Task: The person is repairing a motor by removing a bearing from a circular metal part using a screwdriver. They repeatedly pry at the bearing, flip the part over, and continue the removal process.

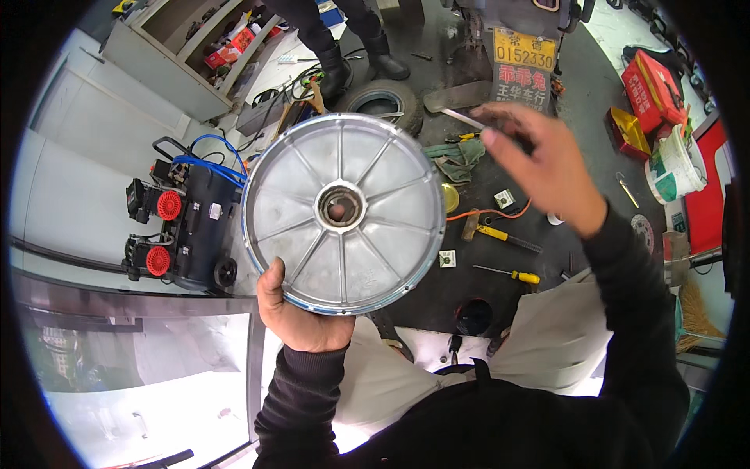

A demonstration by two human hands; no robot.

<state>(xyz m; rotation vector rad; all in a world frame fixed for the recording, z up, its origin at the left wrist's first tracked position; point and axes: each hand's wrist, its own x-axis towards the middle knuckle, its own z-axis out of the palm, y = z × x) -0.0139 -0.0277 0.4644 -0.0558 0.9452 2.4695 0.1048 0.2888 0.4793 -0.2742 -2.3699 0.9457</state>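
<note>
My left hand (305,316) is closed on the lower left rim of a round silver hub cover (375,258), the thumb over its front edge. Spoke-like ribs run out from a central bore (341,208) to the rim, and the ribbed side faces up toward me. To the right and beyond the cover, my right hand (547,160) is raised, its fingers bent around a thin metal rod (462,118). The rod points left, apart from the cover; its far end and kind are hard to make out.
On the dark floor lie a hammer (508,238), a yellow-handled screwdriver (512,275), green cloth gloves (459,160) and a tyre (400,98). A black air compressor (205,227) stands left. A person's boots (334,72) are beyond. A vehicle (522,16) and white bucket (678,166) stand right.
</note>
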